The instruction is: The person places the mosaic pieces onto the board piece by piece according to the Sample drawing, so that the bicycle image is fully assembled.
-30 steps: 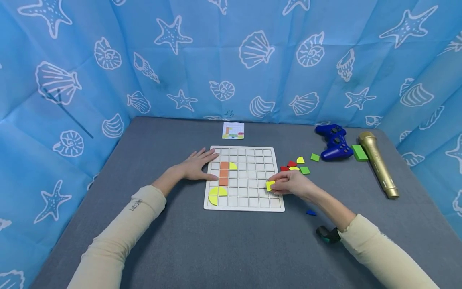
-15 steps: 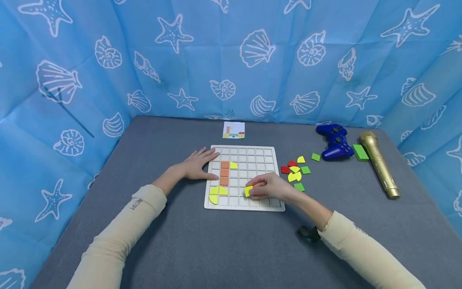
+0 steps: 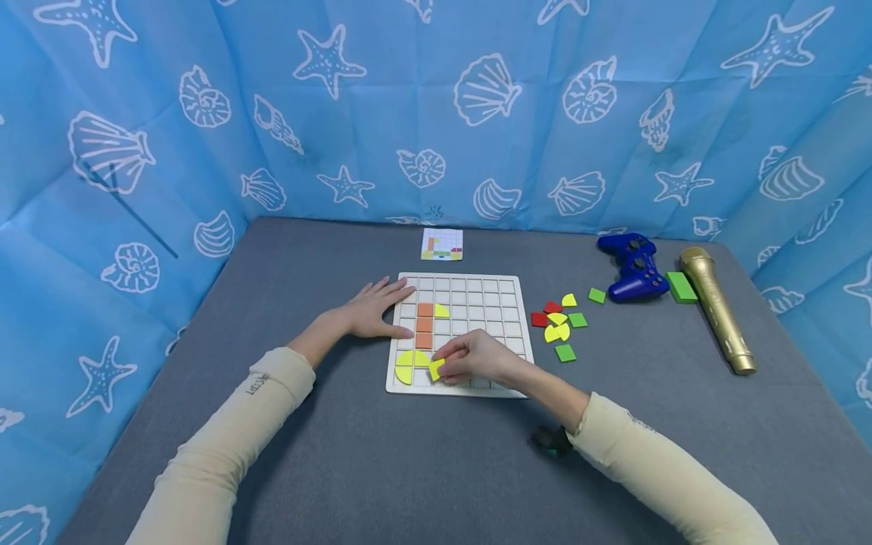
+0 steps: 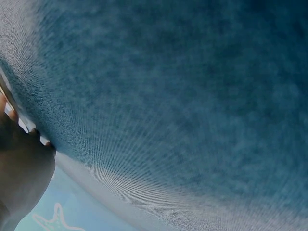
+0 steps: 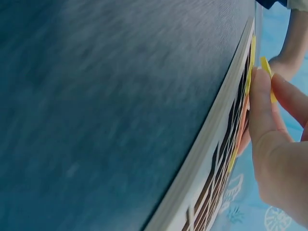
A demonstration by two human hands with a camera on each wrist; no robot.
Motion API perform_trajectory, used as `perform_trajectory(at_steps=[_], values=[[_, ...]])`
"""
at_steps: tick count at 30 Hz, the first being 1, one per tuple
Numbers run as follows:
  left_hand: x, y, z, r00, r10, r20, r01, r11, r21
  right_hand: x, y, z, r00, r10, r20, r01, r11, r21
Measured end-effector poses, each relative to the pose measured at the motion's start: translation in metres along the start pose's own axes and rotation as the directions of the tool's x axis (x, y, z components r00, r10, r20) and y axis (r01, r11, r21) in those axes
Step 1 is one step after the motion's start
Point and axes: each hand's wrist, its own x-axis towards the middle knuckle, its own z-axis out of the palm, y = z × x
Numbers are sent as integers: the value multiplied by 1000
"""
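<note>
In the head view a white grid board [image 3: 477,299] lies on the table. Orange square tiles [image 3: 425,325] stand in a column on it, with a yellow quarter-round tile [image 3: 441,311] beside the top one and several yellow tiles [image 3: 405,360] at the lower left. My right hand [image 3: 477,357] pinches a yellow tile [image 3: 437,369] between thumb and fingers, over the lower-left cells; the right wrist view shows this tile [image 5: 267,72] on edge. My left hand [image 3: 373,310] rests at the board's left edge with fingers spread, and the left wrist view shows only part of this hand [image 4: 24,168].
Right of the board lie loose yellow tiles [image 3: 557,319], red tiles [image 3: 540,319] and green tiles [image 3: 565,353]. Farther right are a blue game controller [image 3: 633,269], a green block [image 3: 681,288] and a gold microphone [image 3: 718,310]. A small pattern card [image 3: 442,244] lies behind the board.
My right hand has carried the yellow tile leftward across the board, from its right side to beside the yellow tiles at lower left. The left hand stays in place.
</note>
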Motion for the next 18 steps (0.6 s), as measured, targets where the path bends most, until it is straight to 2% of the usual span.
perform_trajectory(at_steps=[6, 11, 18], values=[[0, -1, 0, 1000, 10, -2, -10, 1000, 3, 3, -2, 11, 998, 5, -60, -8, 999, -47], [0, -2, 0, 1000, 22, -3, -22, 1000, -3, 4, -5, 17, 994, 24, -104, -29, 998, -47], [-1, -1, -1, 1000, 15, 1, -15, 1000, -6, 4, -7, 22, 989, 25, -149, -40, 994, -99]])
